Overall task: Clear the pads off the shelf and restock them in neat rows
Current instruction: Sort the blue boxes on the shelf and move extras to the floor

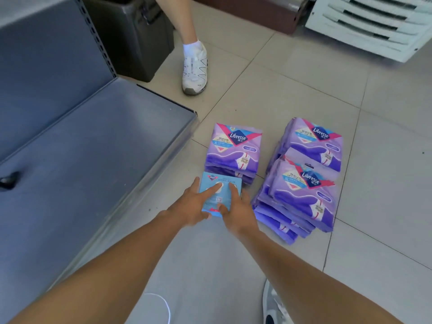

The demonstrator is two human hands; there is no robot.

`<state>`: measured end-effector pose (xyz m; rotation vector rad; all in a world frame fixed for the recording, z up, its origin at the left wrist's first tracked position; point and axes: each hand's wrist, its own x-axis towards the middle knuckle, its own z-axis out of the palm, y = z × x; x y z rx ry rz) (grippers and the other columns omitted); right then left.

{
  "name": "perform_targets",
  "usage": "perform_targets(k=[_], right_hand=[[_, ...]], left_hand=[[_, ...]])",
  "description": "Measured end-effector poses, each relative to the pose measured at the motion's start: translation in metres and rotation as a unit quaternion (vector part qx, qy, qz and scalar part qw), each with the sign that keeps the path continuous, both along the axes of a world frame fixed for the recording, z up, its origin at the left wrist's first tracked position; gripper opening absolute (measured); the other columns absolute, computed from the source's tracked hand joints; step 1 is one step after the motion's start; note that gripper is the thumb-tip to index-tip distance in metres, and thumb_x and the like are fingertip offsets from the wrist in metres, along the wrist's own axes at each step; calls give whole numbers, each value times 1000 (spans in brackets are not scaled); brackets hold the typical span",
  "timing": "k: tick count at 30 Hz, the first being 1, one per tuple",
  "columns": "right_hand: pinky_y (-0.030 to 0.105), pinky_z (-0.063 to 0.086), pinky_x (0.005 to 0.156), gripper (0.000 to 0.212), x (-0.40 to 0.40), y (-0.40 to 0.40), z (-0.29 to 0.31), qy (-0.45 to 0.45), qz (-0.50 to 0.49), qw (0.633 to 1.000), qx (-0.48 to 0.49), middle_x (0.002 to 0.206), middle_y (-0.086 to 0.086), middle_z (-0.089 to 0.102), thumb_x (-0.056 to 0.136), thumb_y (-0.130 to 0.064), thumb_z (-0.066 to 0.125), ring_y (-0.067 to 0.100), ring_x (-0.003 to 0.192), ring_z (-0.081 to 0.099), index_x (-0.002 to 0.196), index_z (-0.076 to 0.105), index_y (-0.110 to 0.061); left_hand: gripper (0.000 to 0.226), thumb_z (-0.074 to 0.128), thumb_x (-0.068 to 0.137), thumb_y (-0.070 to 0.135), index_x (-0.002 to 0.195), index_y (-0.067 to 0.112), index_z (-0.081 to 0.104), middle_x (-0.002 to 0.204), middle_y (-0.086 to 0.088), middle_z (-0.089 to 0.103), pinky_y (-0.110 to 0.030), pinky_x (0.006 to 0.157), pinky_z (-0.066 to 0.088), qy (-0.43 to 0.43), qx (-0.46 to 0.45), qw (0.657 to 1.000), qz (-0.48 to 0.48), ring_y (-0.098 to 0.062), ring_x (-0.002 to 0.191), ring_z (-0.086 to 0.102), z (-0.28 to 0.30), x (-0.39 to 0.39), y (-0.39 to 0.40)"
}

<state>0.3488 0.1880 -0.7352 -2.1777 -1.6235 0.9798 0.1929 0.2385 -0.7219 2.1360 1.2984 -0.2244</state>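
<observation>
A light blue pad pack [219,186] lies on the tiled floor just right of the grey metal shelf [93,146], whose surface is bare. My left hand [194,206] grips the pack's left edge with a finger laid across its top. My right hand [238,206] holds its right edge, thumb near the bottom. Directly behind it sits a small stack of purple Libresse pad packs [233,150]. Further right, two larger overlapping piles of purple packs [306,174] rest on the floor.
Another person's leg and white sneaker [194,66] stand beyond the shelf corner, next to a dark bin [135,36]. A white louvred unit [374,22] is at the far right. My own shoe [273,305] shows at the bottom.
</observation>
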Motion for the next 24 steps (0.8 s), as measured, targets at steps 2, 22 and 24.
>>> perform_targets(k=[2, 22, 24], right_hand=[[38, 38, 108, 67, 1, 0, 15, -47, 20, 999, 12, 154, 11, 22, 96, -44, 49, 29, 138, 33, 152, 22, -21], [39, 44, 84, 36, -97, -22, 368, -234, 230, 914, 240, 122, 10, 53, 94, -39, 46, 32, 114, 50, 119, 55, -14], [41, 46, 88, 39, -122, -24, 393, -220, 251, 904, 267, 124, 11, 53, 93, -39, 47, 34, 118, 49, 122, 55, -14]], left_hand=[[90, 67, 89, 37, 153, 41, 3, 161, -7, -8, -34, 114, 28, 34, 11, 999, 23, -28, 147, 9, 20, 1, -6], [85, 59, 88, 42, 153, 37, 4, 162, -9, -2, -51, 114, 28, 140, 248, 953, 107, -33, 148, 1, 382, -112, -86], [85, 58, 88, 43, 154, 37, 4, 162, -7, 0, -54, 113, 29, 146, 263, 945, 129, -33, 147, 3, 407, -137, -97]])
